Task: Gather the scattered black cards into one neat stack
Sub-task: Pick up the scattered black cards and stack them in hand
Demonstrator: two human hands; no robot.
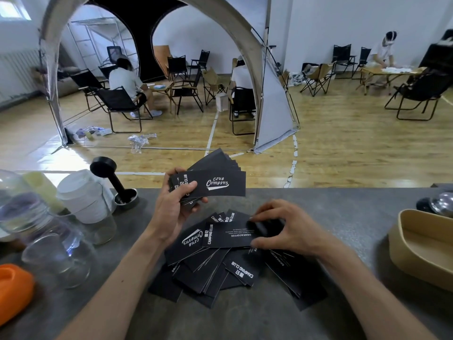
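Nearest, below both wrists: a loose heap of black cards (221,273) spread on the grey counter (343,303), overlapping at every angle, some face up with white "CAMPING CLUB" lettering, others blank side up. Still scattered, so most of the gathering remains to be done.

At the heap's far edge: the right hand (286,229), fingers curled, pinching the end of one long card (228,235) lying on top of the pile, thumb beneath and fingertips over its right end. Probably lifting it free to pass across.

Up and to the left of that: the left hand (175,204), raised off the counter, gripping a fanned bundle of collected cards (215,177), thumb pressed across the front card, fingers wrapped behind. Held at one short end, likely so new cards can slide on from the right; edges not squared, so not yet a neat stack.

Left of the left hand: a black tamper (111,179) standing in a small metal dish, a stack of white paper cups (82,200), clear plastic cups (58,256), and an orange object (13,288) at the near left corner.

Right of the right hand: a tan oval tray (421,251) and something shiny and metal (443,204) behind it.

Beyond both hands, past the counter's far edge: wooden floor, a silver arched tent frame (247,45), black folding chairs, and several seated people busy at low tables.
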